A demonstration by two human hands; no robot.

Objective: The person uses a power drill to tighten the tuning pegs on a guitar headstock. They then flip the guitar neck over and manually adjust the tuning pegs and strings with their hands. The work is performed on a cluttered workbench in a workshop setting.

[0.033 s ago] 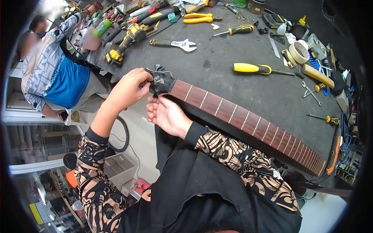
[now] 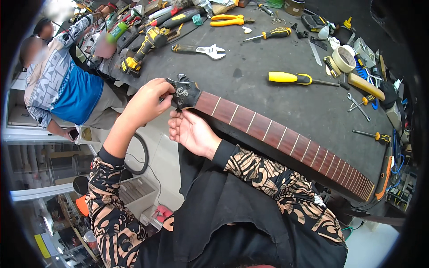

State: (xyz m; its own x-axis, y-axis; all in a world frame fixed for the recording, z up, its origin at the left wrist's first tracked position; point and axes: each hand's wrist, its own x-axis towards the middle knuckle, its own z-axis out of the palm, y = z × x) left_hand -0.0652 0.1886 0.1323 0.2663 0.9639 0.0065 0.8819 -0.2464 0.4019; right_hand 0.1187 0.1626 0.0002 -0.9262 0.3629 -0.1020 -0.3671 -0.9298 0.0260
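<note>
A guitar neck (image 2: 278,136) with a dark reddish fretboard lies along the near edge of the workbench, its black headstock (image 2: 191,94) at the left end. My left hand (image 2: 149,102) is closed over the headstock's far-left end, fingertips curled onto it; what lies under them is hidden. Just below the headstock's near edge, my right hand (image 2: 196,134) is palm up, its thumb and forefinger pinching a black tuning peg (image 2: 179,110). Another tuner (image 2: 182,77) sticks out on the opposite edge.
Behind the neck lie an adjustable wrench (image 2: 210,51), a yellow-handled screwdriver (image 2: 290,79), orange pliers (image 2: 230,20) and a cordless drill (image 2: 147,47). Tape (image 2: 344,60) and a wooden-handled tool (image 2: 366,87) sit at the right. A person in blue (image 2: 73,85) stands at the left.
</note>
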